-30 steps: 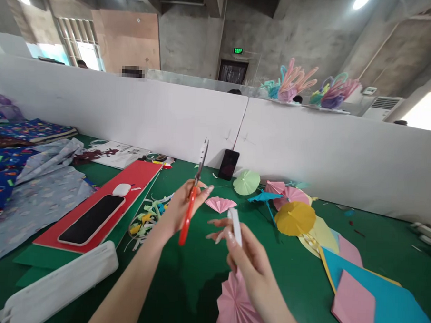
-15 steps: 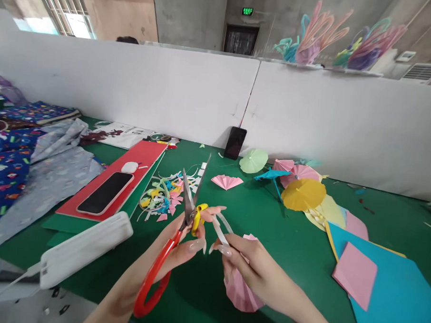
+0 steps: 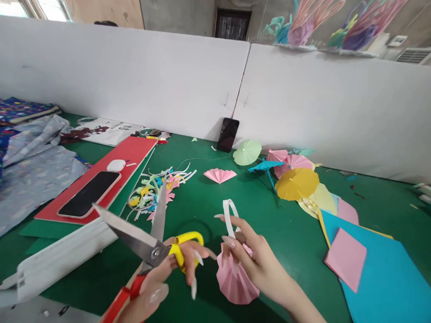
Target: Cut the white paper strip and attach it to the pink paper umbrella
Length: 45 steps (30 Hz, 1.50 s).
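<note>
My left hand (image 3: 171, 269) has fingers through the handles of a pair of scissors (image 3: 157, 252), one handle red and one yellow, with the blades spread apart and pointing up and left. In my right hand (image 3: 256, 258), a white strip (image 3: 228, 217) is pinched and bent into a loop. A pleated pink paper piece (image 3: 236, 286) hangs below the same hand, partly covered by its fingers. Between the hands there is a small gap. Beyond them a folded pink paper fan (image 3: 220, 175) lies on the green table (image 3: 195, 208).
Left of the scissors lie paper scraps (image 3: 146, 196), a phone (image 3: 90, 194) on a red folder (image 3: 133, 151) and a white power strip (image 3: 68, 255). Paper umbrellas (image 3: 296, 183) stand at the back right, near blue sheets (image 3: 392, 269) and a pink square (image 3: 347, 260). A second phone (image 3: 228, 134) leans on the partition.
My left hand has drawn the scissors left and down, away from the white strip, and the blades have spread wider. The strip now stands as a loop in my right hand. The view has shifted.
</note>
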Tool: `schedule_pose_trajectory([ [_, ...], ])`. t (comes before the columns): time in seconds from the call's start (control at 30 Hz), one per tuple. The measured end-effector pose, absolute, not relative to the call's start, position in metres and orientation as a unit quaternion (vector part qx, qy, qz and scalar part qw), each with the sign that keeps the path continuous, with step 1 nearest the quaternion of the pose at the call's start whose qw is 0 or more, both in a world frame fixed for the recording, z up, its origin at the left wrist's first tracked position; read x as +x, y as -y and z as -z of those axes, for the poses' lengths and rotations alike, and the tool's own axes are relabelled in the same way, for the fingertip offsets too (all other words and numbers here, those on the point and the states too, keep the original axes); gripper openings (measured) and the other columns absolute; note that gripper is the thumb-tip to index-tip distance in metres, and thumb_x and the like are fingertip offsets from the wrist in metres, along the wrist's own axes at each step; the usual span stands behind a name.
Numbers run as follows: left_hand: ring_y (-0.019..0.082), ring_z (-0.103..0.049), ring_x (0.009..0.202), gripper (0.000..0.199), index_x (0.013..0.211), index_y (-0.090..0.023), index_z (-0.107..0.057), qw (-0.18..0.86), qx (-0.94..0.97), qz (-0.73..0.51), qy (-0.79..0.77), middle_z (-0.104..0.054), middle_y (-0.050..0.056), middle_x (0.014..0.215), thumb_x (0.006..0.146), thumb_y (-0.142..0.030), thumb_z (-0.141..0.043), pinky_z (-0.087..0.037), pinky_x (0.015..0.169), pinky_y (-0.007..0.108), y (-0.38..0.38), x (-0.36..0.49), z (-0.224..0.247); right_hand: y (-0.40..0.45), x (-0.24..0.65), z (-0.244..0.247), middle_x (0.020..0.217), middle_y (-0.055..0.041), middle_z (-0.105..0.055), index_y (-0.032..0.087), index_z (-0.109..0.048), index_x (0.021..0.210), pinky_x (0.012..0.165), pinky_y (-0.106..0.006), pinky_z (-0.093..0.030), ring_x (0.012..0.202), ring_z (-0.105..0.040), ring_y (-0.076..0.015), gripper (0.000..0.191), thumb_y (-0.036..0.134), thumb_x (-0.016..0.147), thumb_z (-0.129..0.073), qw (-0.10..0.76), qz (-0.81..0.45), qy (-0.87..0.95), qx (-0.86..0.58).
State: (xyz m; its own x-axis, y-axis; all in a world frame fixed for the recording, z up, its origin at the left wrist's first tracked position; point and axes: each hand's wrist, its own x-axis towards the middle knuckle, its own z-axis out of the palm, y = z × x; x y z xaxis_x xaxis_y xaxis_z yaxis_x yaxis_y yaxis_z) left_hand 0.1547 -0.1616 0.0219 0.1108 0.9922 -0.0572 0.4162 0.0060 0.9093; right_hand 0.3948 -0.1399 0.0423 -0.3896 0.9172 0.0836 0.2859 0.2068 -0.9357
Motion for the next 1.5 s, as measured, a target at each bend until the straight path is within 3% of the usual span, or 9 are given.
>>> schedule_pose_trajectory([
  [0.07, 0.028, -0.065, 0.088, 0.028, 0.093, -0.024, -0.068, 0.428, 0.617, -0.328, -0.573, -0.069, 0.006, 0.094, 0.079, -0.047, -0.061, -0.056, 0.075, 0.037, 0.158, 0.155, -0.023, 0.142, 0.398, -0.044, 0.079, -0.0023, -0.064, 0.023, -0.041, 0.133, 0.067, -0.028, -0.046, 0.070, -0.059, -0.0156, 0.035, 0.029, 0.099, -0.036, 0.366, -0.503, 0.672, -0.401],
  [0.13, 0.031, -0.064, 0.094, 0.034, 0.101, -0.024, -0.066, 0.431, 0.623, -0.291, -0.584, -0.069, 0.008, 0.099, 0.076, -0.047, -0.064, -0.055, 0.080, 0.038, 0.156, 0.155, -0.029, 0.144, 0.401, -0.046, 0.084, -0.0041, -0.064, 0.023, -0.046, 0.130, 0.071, -0.030, -0.046, 0.076, -0.058, -0.0165, 0.033, 0.028, 0.098, -0.036, 0.392, -0.508, 0.668, -0.377],
  [0.27, 0.032, -0.059, 0.106, 0.052, 0.119, -0.022, -0.056, 0.392, 0.639, -0.199, -0.631, -0.065, 0.011, 0.113, 0.074, -0.046, -0.066, -0.053, 0.086, 0.039, 0.160, 0.159, -0.044, 0.149, 0.406, -0.047, 0.073, -0.0028, -0.062, 0.023, -0.054, 0.125, 0.069, -0.032, -0.045, 0.069, -0.057, -0.0171, 0.032, 0.026, 0.097, -0.040, 0.419, -0.483, 0.676, -0.366],
  [0.5, 0.032, -0.060, 0.108, 0.043, 0.114, -0.023, -0.061, 0.249, 0.730, -0.147, -0.619, -0.064, 0.009, 0.118, 0.075, -0.042, -0.061, -0.052, 0.088, 0.038, 0.166, 0.164, -0.047, 0.151, 0.410, -0.044, 0.068, -0.0036, -0.060, 0.027, -0.059, 0.123, 0.064, -0.034, -0.041, 0.066, -0.052, -0.0202, 0.033, 0.022, 0.095, -0.044, 0.438, -0.396, 0.715, -0.373],
  [0.77, 0.027, -0.067, 0.088, 0.029, 0.100, -0.022, -0.065, 0.170, 0.785, -0.188, -0.566, -0.071, 0.009, 0.100, 0.078, -0.040, -0.058, -0.056, 0.075, 0.031, 0.167, 0.165, -0.043, 0.150, 0.410, -0.041, 0.062, -0.0004, -0.055, 0.031, -0.061, 0.119, 0.061, -0.033, -0.036, 0.061, -0.044, -0.0177, 0.032, 0.019, 0.094, -0.046, 0.474, -0.377, 0.708, -0.364],
  [0.93, 0.027, -0.067, 0.088, 0.025, 0.096, -0.023, -0.066, 0.206, 0.773, -0.168, -0.576, -0.072, 0.007, 0.099, 0.076, -0.037, -0.061, -0.055, 0.075, 0.029, 0.168, 0.164, -0.047, 0.151, 0.409, -0.041, 0.061, 0.0001, -0.056, 0.031, -0.061, 0.118, 0.060, -0.032, -0.035, 0.060, -0.043, -0.0173, 0.031, 0.019, 0.095, -0.045, 0.480, -0.384, 0.701, -0.362],
  [1.07, 0.022, -0.067, 0.073, 0.014, 0.081, -0.023, -0.066, 0.292, 0.731, -0.131, -0.603, -0.073, 0.003, 0.086, 0.076, -0.035, -0.060, -0.053, 0.060, 0.024, 0.168, 0.170, -0.058, 0.152, 0.409, -0.041, 0.058, 0.0016, -0.054, 0.034, -0.061, 0.119, 0.059, -0.031, -0.035, 0.059, -0.044, -0.0164, 0.032, 0.020, 0.095, -0.045, 0.486, -0.389, 0.697, -0.357],
  [1.27, 0.016, -0.061, 0.059, 0.021, 0.072, -0.020, -0.066, 0.323, 0.664, -0.184, -0.649, -0.067, 0.001, 0.067, 0.073, -0.041, -0.063, -0.047, 0.052, 0.019, 0.172, 0.180, -0.062, 0.151, 0.410, -0.038, 0.060, 0.0019, -0.050, 0.031, -0.058, 0.123, 0.057, -0.029, -0.034, 0.061, -0.042, -0.0152, 0.034, 0.019, 0.095, -0.044, 0.490, -0.386, 0.708, -0.330],
  [1.5, 0.013, -0.055, 0.052, 0.020, 0.070, -0.020, -0.065, 0.361, 0.658, -0.194, -0.632, -0.063, -0.001, 0.061, 0.072, -0.039, -0.063, -0.043, 0.046, 0.017, 0.172, 0.178, -0.058, 0.150, 0.409, -0.036, 0.062, 0.0027, -0.046, 0.032, -0.058, 0.122, 0.057, -0.029, -0.033, 0.060, -0.040, -0.0137, 0.033, 0.018, 0.096, -0.043, 0.492, -0.391, 0.704, -0.329],
])
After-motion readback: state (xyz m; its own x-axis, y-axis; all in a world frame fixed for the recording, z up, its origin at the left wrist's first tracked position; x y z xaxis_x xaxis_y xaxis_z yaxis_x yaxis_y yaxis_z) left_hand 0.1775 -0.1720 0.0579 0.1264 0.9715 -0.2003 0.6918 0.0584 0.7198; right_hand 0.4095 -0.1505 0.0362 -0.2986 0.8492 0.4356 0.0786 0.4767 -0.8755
